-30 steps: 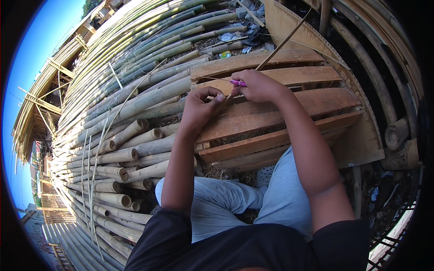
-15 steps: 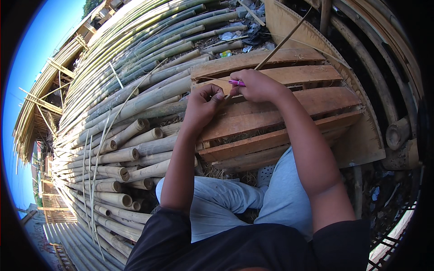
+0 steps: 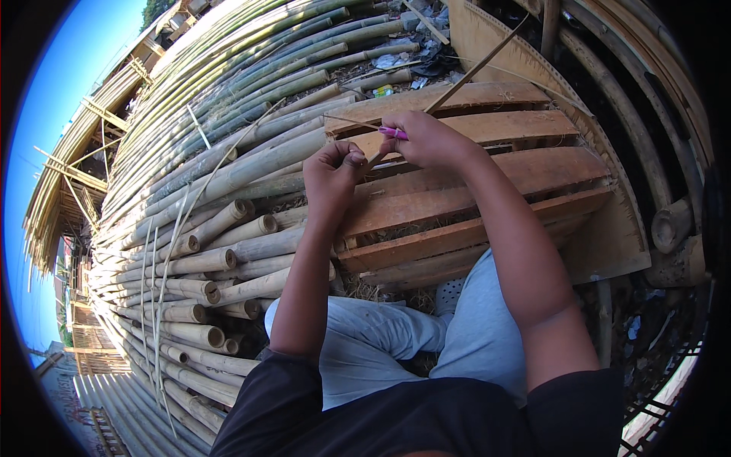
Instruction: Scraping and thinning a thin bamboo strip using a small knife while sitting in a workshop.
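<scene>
The strip (image 3: pixel 476 67) slants forward-right from our pinching left hand (image 3: pixel 332 169). Our right hand (image 3: pixel 430 139) clasps a pink tool (image 3: pixel 394 133).

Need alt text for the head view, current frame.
A person's right hand grips a long thin brown strip and a slim purple object above a slatted wooden platform, with the left hand curled at the strip's near end. Many bamboo poles lie stacked to the left.
</scene>
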`<action>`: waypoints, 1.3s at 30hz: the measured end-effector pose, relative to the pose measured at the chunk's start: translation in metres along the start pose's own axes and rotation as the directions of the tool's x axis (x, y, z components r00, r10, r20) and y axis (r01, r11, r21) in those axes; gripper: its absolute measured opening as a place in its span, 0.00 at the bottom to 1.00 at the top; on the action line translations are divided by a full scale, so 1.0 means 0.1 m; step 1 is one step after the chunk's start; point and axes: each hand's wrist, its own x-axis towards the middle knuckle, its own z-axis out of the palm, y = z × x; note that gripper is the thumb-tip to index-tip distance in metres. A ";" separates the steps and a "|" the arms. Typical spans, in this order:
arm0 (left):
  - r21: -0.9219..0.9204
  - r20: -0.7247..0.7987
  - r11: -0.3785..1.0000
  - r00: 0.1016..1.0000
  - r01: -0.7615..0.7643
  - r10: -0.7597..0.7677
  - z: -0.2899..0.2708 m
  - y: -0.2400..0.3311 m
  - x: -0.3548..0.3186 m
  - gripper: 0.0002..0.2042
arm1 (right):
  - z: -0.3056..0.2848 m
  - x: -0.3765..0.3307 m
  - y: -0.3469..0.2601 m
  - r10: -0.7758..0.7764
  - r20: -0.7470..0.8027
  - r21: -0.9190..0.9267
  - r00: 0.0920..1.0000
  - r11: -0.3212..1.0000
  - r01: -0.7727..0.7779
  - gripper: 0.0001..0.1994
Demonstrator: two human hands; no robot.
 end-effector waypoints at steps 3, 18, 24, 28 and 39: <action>-0.038 -0.003 0.999 1.000 0.014 -0.014 -0.05 -0.01 -0.01 0.08 | 0.02 0.03 0.00 -0.011 -0.011 0.004 1.000 1.000 0.011 0.05; -0.340 -0.159 0.939 0.987 -0.050 -0.004 -0.16 -0.19 0.03 0.09 | 0.14 0.13 -0.08 -0.070 -0.065 0.044 0.995 0.996 0.073 0.04; -0.652 -0.212 0.750 0.977 -0.115 -0.035 -0.20 -0.27 0.05 0.07 | 0.27 0.21 -0.11 -0.098 -0.114 0.073 0.989 0.992 0.107 0.05; -0.751 -0.236 0.635 0.972 -0.182 -0.001 -0.23 -0.31 0.06 0.06 | 0.37 0.23 -0.14 -0.085 -0.143 0.106 0.986 0.989 0.101 0.04; -0.097 0.258 0.995 0.966 0.026 0.000 -0.69 0.07 -0.20 0.06 | 0.10 -0.13 -0.17 -0.006 0.104 0.022 0.995 1.000 0.004 0.05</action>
